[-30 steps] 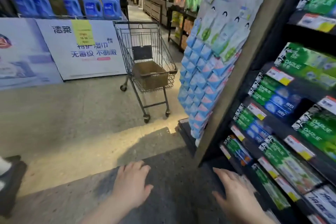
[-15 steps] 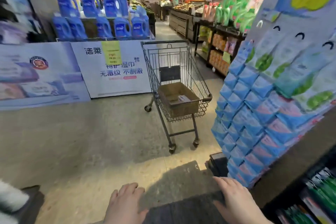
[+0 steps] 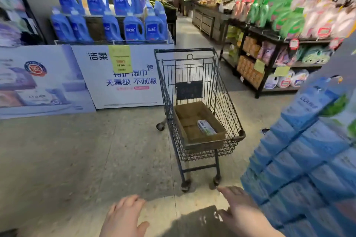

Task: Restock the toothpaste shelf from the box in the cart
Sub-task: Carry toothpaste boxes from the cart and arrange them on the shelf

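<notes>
Left hand (image 3: 123,217) hangs low at the bottom edge, palm down, fingers loosely spread and straight, with nothing in it and only the speckled floor (image 3: 77,150) beneath. Far to the left, beyond it, printed display boards (image 3: 44,81) lean against a stand, and on the stand two tiers of blue detergent jugs (image 3: 133,29) sit upright with their handles showing. A yellow price tag (image 3: 120,57) hangs over the front of the white board below them. Just right of that board stands the wire cart (image 3: 192,75), its handle bar at the far end and its wheels on the floor, well apart from both hands. Inside its basket lies an open cardboard box (image 3: 202,143) that fills most of the bottom. The box holds one white and green toothpaste carton (image 3: 206,127), lying flat near the right wall, and the rest of the brown floor of the box is bare. Behind the cart, on the right side of the aisle, dark shelves (image 3: 269,59) carry green and pink refill pouches above and orange packs lower down, all blurred. Right hand (image 3: 242,213) reaches forward, palm down, fingers extended and slightly apart, gripping nothing. It sits just beside a hanging wall of blue packets (image 3: 300,159) at the right edge, and whether it brushes them cannot be told
</notes>
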Tool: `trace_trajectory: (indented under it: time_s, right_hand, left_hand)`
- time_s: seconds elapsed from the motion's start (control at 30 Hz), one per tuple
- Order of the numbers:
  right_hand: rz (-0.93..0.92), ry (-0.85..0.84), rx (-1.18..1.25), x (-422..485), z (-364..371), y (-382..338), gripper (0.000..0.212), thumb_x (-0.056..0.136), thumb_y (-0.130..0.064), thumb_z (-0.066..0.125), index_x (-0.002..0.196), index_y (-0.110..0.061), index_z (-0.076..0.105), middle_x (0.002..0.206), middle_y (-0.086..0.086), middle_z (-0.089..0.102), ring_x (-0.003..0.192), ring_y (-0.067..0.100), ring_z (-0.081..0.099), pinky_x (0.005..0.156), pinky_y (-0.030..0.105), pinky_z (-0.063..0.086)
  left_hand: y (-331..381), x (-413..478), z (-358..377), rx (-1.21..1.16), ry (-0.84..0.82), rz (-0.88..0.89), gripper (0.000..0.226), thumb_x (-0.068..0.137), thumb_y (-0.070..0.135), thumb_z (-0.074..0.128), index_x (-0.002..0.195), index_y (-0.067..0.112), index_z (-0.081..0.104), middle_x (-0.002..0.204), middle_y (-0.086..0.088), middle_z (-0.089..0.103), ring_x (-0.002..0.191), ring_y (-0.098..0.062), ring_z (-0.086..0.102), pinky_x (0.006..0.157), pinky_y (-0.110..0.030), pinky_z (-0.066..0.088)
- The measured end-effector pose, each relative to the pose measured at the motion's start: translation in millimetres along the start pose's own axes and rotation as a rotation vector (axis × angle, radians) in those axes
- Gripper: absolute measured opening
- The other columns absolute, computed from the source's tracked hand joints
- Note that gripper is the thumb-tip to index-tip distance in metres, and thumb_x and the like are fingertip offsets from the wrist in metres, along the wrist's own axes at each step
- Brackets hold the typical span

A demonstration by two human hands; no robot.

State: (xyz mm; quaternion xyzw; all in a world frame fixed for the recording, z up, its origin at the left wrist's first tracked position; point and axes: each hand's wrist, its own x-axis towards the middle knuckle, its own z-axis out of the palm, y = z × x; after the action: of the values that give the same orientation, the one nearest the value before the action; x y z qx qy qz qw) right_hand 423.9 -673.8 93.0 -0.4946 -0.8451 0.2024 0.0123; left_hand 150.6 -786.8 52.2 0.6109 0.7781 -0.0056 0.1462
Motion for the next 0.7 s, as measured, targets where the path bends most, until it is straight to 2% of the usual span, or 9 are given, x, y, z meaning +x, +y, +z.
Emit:
trace_trajectory:
  time_s: [0.07,0.1,0.17,0.23,0.33,0.4,0.43,0.53,0.7]
  right_hand:
    - [0.052,-0.022,0.014,34,0,6,0.058,0.079,-0.038,0.050,0.135,-0.032,0.035,0.135,-0.010,0.044,0.132,0.018,0.034,0.106,0.034,0.032]
    - [0.051,0.045,0.011,51,0,10,0.059,0.074,-0.040,0.051,0.131,-0.031,0.042,0.131,-0.010,0.051,0.128,0.019,0.041,0.103,0.036,0.037]
    - [0.087,0.093,-0.010,88,0,16,0.058,0.065,-0.043,0.049,0.123,-0.033,0.049,0.122,-0.011,0.058,0.122,0.019,0.049,0.096,0.038,0.043]
    - [0.127,0.037,0.012,124,-9,11,0.057,0.074,-0.042,0.049,0.130,-0.034,0.040,0.131,-0.014,0.049,0.128,0.016,0.039,0.102,0.032,0.036]
    - [0.203,0.028,0.017,180,-19,14,0.058,0.079,-0.040,0.050,0.135,-0.034,0.034,0.138,-0.012,0.044,0.132,0.015,0.034,0.107,0.028,0.031]
    - [0.258,0.031,0.026,212,-26,13,0.057,0.080,-0.037,0.050,0.135,-0.033,0.033,0.139,-0.011,0.044,0.131,0.014,0.035,0.107,0.028,0.031]
    - [0.288,0.026,0.029,226,-30,14,0.057,0.081,-0.036,0.051,0.135,-0.033,0.034,0.139,-0.010,0.045,0.130,0.014,0.035,0.108,0.029,0.031]
    - [0.385,0.024,0.021,261,-39,26,0.057,0.083,-0.036,0.050,0.137,-0.030,0.033,0.141,-0.006,0.044,0.131,0.017,0.035,0.109,0.033,0.031]
    - [0.478,0.014,0.020,319,-42,64,0.055,0.085,-0.035,0.045,0.137,-0.028,0.031,0.140,-0.001,0.045,0.128,0.021,0.037,0.108,0.037,0.032]
  left_hand:
    - [-3,39,-5,0.054,-0.008,-0.008,0.061,0.023,0.066,0.057,0.075,0.037,0.069,0.080,0.012,0.072,0.068,-0.009,0.070,0.051,-0.031,0.056]
    - [1,54,-23,0.069,-0.058,0.003,0.062,0.029,0.065,0.056,0.082,0.037,0.069,0.090,0.012,0.071,0.078,-0.008,0.070,0.059,-0.034,0.058]
    - [1,93,-41,-0.032,-0.049,0.049,0.067,0.053,0.058,0.055,0.117,0.040,0.055,0.130,0.014,0.050,0.120,-0.008,0.052,0.098,-0.042,0.044]
    - [-7,143,-50,-0.057,0.005,0.090,0.068,0.071,0.057,0.048,0.135,0.042,0.032,0.148,0.017,0.025,0.139,-0.008,0.024,0.114,-0.032,0.020]
    - [-22,213,-73,0.000,-0.044,0.100,0.059,0.078,0.052,0.052,0.133,0.037,0.039,0.145,0.009,0.035,0.136,-0.018,0.034,0.112,-0.037,0.027]
    - [-28,264,-89,0.080,-0.021,0.139,0.053,0.063,0.048,0.060,0.110,0.023,0.064,0.120,-0.004,0.062,0.104,-0.033,0.063,0.087,-0.049,0.051]
    - [-31,290,-92,0.109,-0.011,0.179,0.052,0.060,0.046,0.061,0.103,0.018,0.068,0.111,-0.008,0.066,0.095,-0.036,0.066,0.082,-0.051,0.054]
    - [-12,346,-108,0.142,-0.126,0.274,0.054,0.086,0.043,0.048,0.135,0.023,0.040,0.143,-0.001,0.037,0.131,-0.025,0.038,0.112,-0.041,0.026]
    - [24,435,-110,0.119,-0.159,0.414,0.056,0.089,0.043,0.045,0.141,0.029,0.026,0.150,0.005,0.025,0.138,-0.017,0.024,0.116,-0.037,0.016]
